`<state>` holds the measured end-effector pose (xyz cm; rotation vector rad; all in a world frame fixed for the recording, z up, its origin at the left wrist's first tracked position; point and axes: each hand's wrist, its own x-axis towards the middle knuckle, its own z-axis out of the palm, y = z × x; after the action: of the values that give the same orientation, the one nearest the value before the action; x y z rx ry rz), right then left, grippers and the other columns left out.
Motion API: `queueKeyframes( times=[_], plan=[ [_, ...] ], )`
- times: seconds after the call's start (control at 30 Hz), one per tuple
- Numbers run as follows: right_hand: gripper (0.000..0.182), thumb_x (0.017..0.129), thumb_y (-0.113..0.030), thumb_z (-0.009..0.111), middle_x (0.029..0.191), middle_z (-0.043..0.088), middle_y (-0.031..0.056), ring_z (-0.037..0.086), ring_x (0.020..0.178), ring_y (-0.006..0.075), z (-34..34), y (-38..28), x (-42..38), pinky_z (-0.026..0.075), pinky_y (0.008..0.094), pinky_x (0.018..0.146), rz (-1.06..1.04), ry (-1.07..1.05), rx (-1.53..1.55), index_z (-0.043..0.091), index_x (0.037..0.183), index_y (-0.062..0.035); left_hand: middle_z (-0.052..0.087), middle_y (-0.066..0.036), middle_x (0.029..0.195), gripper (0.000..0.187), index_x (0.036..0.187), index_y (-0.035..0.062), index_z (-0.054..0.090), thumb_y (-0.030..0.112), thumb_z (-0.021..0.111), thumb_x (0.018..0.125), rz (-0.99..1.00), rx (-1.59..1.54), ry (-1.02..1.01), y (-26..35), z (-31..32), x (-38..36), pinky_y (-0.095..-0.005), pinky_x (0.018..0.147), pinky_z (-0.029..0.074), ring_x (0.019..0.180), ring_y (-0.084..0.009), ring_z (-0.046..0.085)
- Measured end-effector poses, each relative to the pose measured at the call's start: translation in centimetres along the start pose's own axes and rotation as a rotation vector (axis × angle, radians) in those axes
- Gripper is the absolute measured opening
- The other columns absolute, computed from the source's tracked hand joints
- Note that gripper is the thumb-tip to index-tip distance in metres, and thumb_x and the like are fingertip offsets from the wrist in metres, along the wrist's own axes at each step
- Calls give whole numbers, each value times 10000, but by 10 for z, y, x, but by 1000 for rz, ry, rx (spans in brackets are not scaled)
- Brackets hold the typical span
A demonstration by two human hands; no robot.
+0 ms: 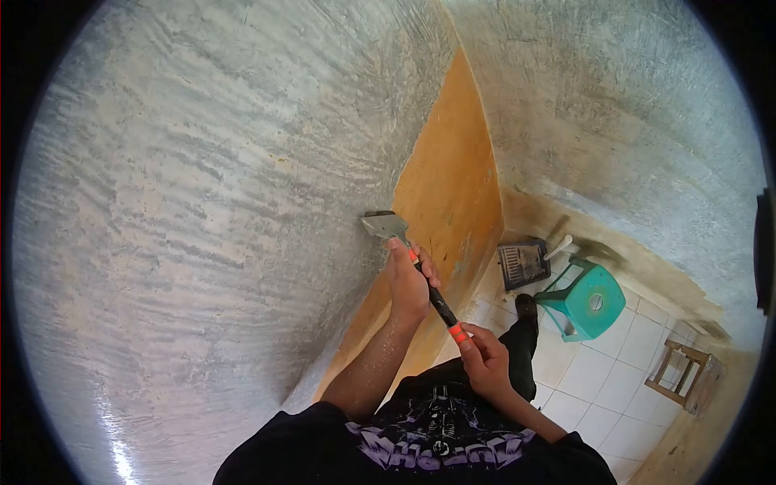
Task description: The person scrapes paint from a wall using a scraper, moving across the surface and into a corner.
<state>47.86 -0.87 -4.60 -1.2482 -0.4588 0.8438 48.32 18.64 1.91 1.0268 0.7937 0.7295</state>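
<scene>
A long-handled scraper (440, 305) with a black handle, orange bands and a wide metal blade is held in both hands. My left hand (410, 279) is closed round the handle just below the blade, its thumb lying toward the metal. My right hand (485, 357) grips the lower end at the orange band. The blade's edge is at the rough grey wall (242, 202), close to the border with the orange-painted strip (453, 162). Whether the edge presses on the wall I cannot tell.
Below right, a green plastic stool (602, 301) stands on white floor tiles (586, 376). Beside it a black dustpan (524, 264) leans near the wall corner. A small wooden stool (679, 372) is farther right. My dark shoe (526, 305) is near the green stool.
</scene>
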Motion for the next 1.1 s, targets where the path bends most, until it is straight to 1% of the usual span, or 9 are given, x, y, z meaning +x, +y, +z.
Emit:
queueKeyframes(
  times=[0.07, 0.2, 0.3, 0.57, 0.77, 0.87, 0.97, 1.07, 1.1],
  plan=[
    [294, 972, -115, 584, 709, 537, -24, 446, 573, 23, 1, 6, 1, 350, 194, 515, -48, 31, 2, 595, 1250, -18, 398, -16, 578, 509, 865, 117, 393, 587, 276, 1019, 42, 22, 5, -1, 2, 1, -278, 447, 375, 452, -132, 399],
    [289, 966, -112, 592, 715, 541, -27, 453, 578, 23, 1, 12, -3, 357, 190, 522, -44, 31, -23, 611, 1237, -13, 396, -22, 560, 519, 853, 111, 400, 586, 272, 1020, 82, 40, 40, -2, 3, -1, -273, 432, 371, 439, -134, 401],
    [288, 966, -112, 591, 721, 544, -26, 459, 583, 23, -2, 14, 1, 363, 190, 526, -75, 18, -51, 611, 1234, -8, 399, -24, 559, 522, 855, 109, 398, 587, 270, 1020, 97, 56, -1, -4, -2, 1, -272, 424, 370, 430, -136, 404],
    [302, 977, -135, 583, 718, 544, -22, 479, 598, 31, -10, 11, 6, 382, 192, 542, -134, -9, -82, 601, 1254, -16, 401, -29, 556, 524, 861, 106, 391, 587, 257, 1020, 99, 82, 43, 0, 6, 1, -280, 417, 375, 424, -139, 410],
    [303, 986, -135, 569, 721, 543, -20, 463, 581, 32, -14, 7, 10, 366, 195, 524, -42, -39, 18, 592, 1271, -35, 396, -27, 547, 523, 858, 103, 394, 579, 254, 1024, 95, 85, 59, 3, 16, 5, -277, 411, 369, 419, -137, 408],
    [305, 988, -130, 564, 714, 536, -20, 451, 569, 32, -18, 7, 14, 355, 196, 513, -29, -55, -6, 588, 1278, -38, 402, -27, 547, 519, 858, 101, 394, 570, 250, 1028, 92, 90, 62, 1, 14, 7, -274, 409, 365, 418, -136, 408],
    [314, 991, -133, 560, 708, 528, -22, 446, 566, 33, -12, 8, 16, 349, 196, 508, -88, -37, -11, 578, 1289, -37, 406, -27, 546, 516, 858, 100, 394, 563, 244, 1031, 80, 96, 53, 2, 15, 15, -273, 407, 362, 418, -135, 408],
    [331, 992, -133, 560, 708, 526, -20, 443, 565, 34, -12, -1, 24, 344, 196, 506, 27, -54, 95, 560, 1309, -37, 406, -26, 543, 517, 859, 99, 396, 560, 240, 1032, 99, 144, 61, 7, 23, 20, -272, 405, 358, 418, -133, 407],
    [334, 994, -136, 559, 713, 528, -17, 444, 566, 35, -15, -3, 27, 344, 197, 505, 31, -65, 82, 556, 1312, -36, 405, -25, 543, 517, 860, 98, 397, 559, 239, 1032, 113, 166, 64, 9, 27, 22, -272, 405, 357, 419, -132, 407]
  ],
)
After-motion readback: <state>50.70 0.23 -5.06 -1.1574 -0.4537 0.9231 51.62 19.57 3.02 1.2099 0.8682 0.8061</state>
